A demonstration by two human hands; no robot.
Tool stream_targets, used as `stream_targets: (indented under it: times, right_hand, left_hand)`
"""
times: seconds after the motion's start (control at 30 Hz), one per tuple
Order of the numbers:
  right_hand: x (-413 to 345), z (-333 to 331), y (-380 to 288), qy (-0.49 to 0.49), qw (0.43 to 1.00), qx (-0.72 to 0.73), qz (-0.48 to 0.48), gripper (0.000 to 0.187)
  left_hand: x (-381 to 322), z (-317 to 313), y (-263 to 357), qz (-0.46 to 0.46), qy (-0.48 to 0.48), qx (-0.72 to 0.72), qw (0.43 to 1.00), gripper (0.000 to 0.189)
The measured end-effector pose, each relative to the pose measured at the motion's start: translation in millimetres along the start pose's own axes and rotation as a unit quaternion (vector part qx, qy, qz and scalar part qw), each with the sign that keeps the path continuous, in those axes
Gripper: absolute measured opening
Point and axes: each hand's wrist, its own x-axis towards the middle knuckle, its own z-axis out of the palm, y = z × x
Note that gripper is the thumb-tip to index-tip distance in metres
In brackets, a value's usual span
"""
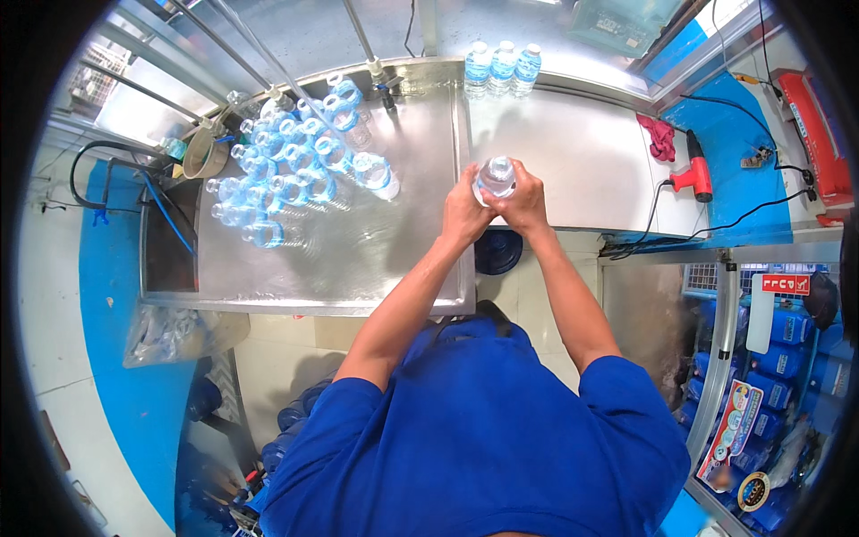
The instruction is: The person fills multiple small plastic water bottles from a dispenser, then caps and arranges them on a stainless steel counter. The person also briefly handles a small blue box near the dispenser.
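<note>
Between my left hand (466, 209) and my right hand (527, 201) is a clear plastic bottle (498, 176), gripped from both sides over the front part of the white counter. Its top looks clear; whether a cap sits on it I cannot tell. To the left, a cluster of clear bottles with blue labels (335, 153) stands on the stainless steel sink top (376, 262), their necks mostly uncapped. Three blue-labelled bottles with white caps (503, 68) stand side by side at the back of the white counter (570, 148).
A red heat gun (694, 171) with a black cord and a crumpled pink cloth (658, 137) lie at the counter's right end. Taps (384, 87) stand along the sink's back edge. A beige tub (205, 154) sits at the back left. A dark blue round container (498, 252) is below the counter.
</note>
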Motion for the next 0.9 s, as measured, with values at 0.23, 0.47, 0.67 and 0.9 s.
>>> stream_targets:
  times: [0.23,0.47,0.67,0.9]
  right_hand:
    - [59.6,-1.6,72.0,0.047,0.998,-0.031,0.034,0.063]
    - [84.9,8.2,65.0,0.044,0.998,-0.035,0.017,0.061]
    - [97.1,45.5,32.8,0.02,1.0,0.002,-0.011,0.06]
    - [120.8,56.3,52.5,0.051,0.998,0.014,0.032,0.059]
  left_hand:
    - [-43.3,-19.8,-14.9,-0.064,-0.03,0.02,0.997,0.084]
    - [-155.8,-86.8,-41.2,-0.26,0.039,-0.048,0.964,0.064]
    - [-180.0,-103.9,-51.4,-0.274,0.11,-0.055,0.954,0.057]
    - [-188.0,-110.5,-55.0,-0.243,0.153,-0.095,0.953,0.053]
